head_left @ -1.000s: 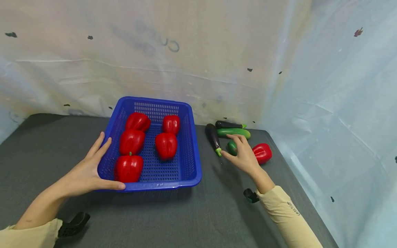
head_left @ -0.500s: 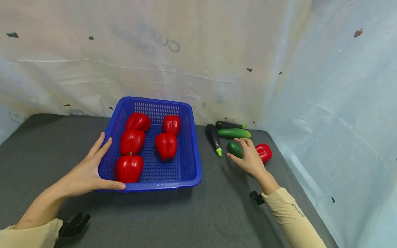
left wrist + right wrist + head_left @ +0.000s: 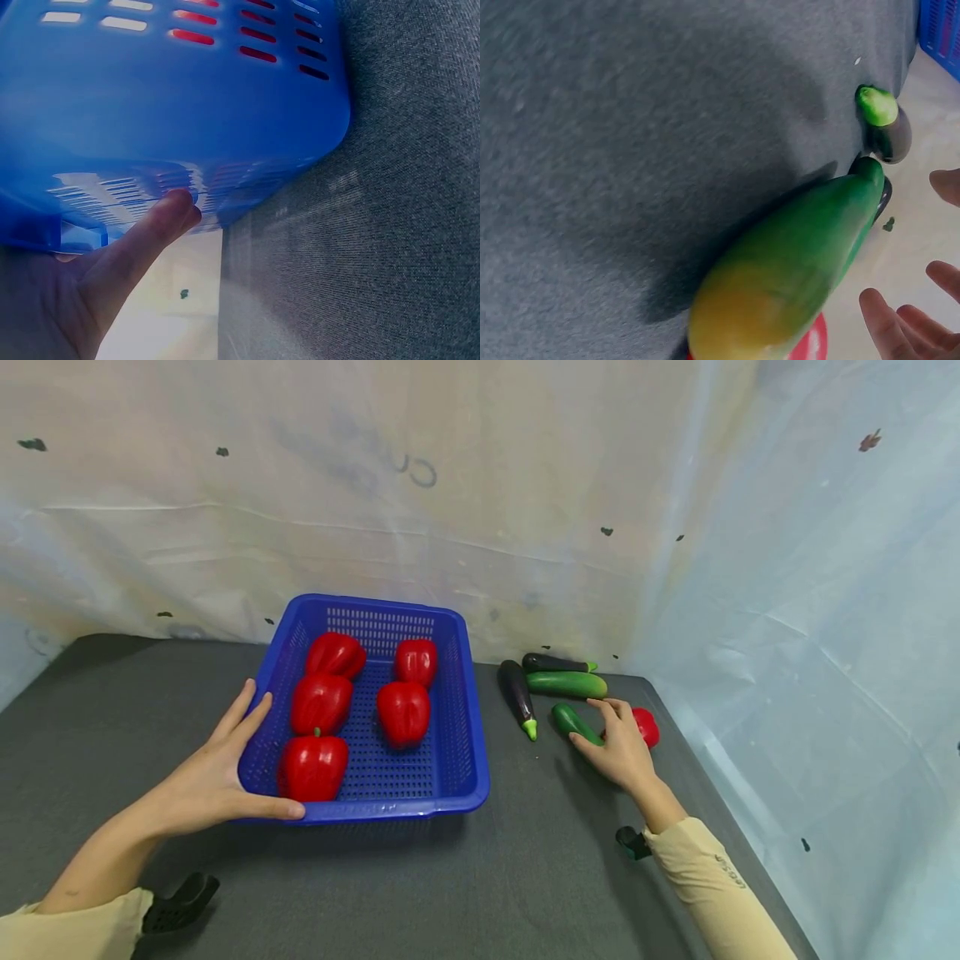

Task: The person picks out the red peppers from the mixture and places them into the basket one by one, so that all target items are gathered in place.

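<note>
A blue perforated plastic basket (image 3: 457, 777) holds several red bell peppers (image 3: 313, 767). My left hand (image 3: 213, 777) rests against its near left corner, the straight thumb along the front rim and the fingers spread along the left side. In the left wrist view, straight fingers (image 3: 142, 240) lie against the outer basket wall (image 3: 165, 105). My right hand (image 3: 618, 747) hovers over a green cucumber (image 3: 573, 724), thumb and fingers parted. In the right wrist view, a gap shows between the fingers and the cucumber's yellowish end (image 3: 757, 307). One red bell pepper (image 3: 646, 727) is partly hidden behind the right hand.
Beyond the right hand lie a second cucumber (image 3: 566, 684) and two eggplants, one upright in view (image 3: 516, 692) and one along the back (image 3: 555, 662). Plastic sheeting (image 3: 480, 510) rises behind the grey table (image 3: 450, 893) and on its right side.
My right hand has shifted right and slightly toward me, uncovering more of the green cucumber and covering more of the red pepper. The left hand and basket stay in place.
</note>
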Available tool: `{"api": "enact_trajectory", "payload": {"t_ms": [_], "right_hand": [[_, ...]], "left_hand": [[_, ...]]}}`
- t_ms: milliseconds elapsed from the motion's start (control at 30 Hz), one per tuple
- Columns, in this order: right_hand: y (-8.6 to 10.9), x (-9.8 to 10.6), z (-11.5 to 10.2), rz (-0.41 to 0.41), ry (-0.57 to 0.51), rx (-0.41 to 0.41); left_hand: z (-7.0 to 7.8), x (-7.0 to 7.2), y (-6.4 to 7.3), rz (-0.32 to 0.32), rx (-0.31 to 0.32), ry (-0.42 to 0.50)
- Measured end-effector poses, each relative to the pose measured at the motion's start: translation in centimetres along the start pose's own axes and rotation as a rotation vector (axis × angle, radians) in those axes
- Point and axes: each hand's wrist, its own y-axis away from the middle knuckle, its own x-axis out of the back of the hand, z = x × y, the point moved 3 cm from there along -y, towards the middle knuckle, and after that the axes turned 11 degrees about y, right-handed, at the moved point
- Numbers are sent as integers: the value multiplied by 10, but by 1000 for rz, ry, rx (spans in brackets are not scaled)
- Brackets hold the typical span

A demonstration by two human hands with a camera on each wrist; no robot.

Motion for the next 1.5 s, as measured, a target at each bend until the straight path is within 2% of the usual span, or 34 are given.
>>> {"api": "enact_trajectory", "payload": {"t_ms": [633,967,1167,1500], "right_hand": [[7,-4,30,-15,94,-75],[6,-7,41,-93,-6,-183],[4,-10,49,-69,-46,-204],[0,-11,59,-53,-45,-222]], "left_hand": [[-1,0,0,3,-6,4],[1,0,1,5,1,1],[0,0,0,7,2,3],[0,0,1,5,-5,19]]}}
